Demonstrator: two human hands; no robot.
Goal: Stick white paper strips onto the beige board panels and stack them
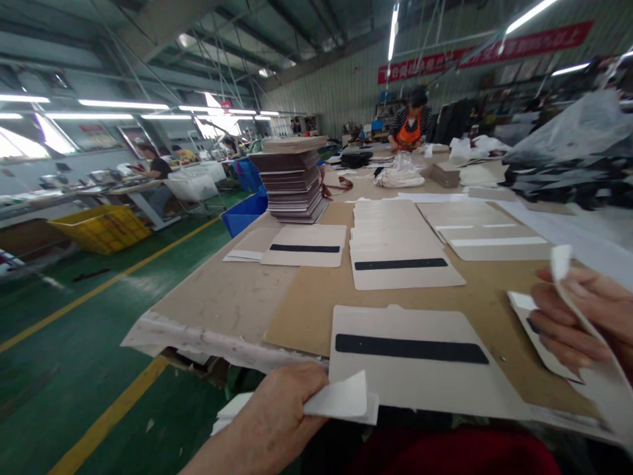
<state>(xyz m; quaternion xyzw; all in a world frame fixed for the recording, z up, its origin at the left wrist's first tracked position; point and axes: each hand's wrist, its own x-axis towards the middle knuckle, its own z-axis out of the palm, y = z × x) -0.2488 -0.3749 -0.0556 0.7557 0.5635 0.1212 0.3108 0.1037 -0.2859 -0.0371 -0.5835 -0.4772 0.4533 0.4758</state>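
My left hand (281,409) is closed around several white strips (341,396) at the table's front edge. In front of me lies a beige panel (395,382) with a black strip (410,349) across it, its near edge reaching the table edge. At the right, my right hand (578,316) pinches a long white strip (561,264) that curls up and hangs down past the fingers. Partly hidden under that hand is another light panel (524,303) with a dark band.
Overlapping beige panels (386,224) lie mid-table, beside panels with white strips (499,241). A tall stack of boards (291,185) stands at the back left, near a single panel (316,236). Plastic-covered dark material (568,158) is heaped right. A person (413,122) stands beyond.
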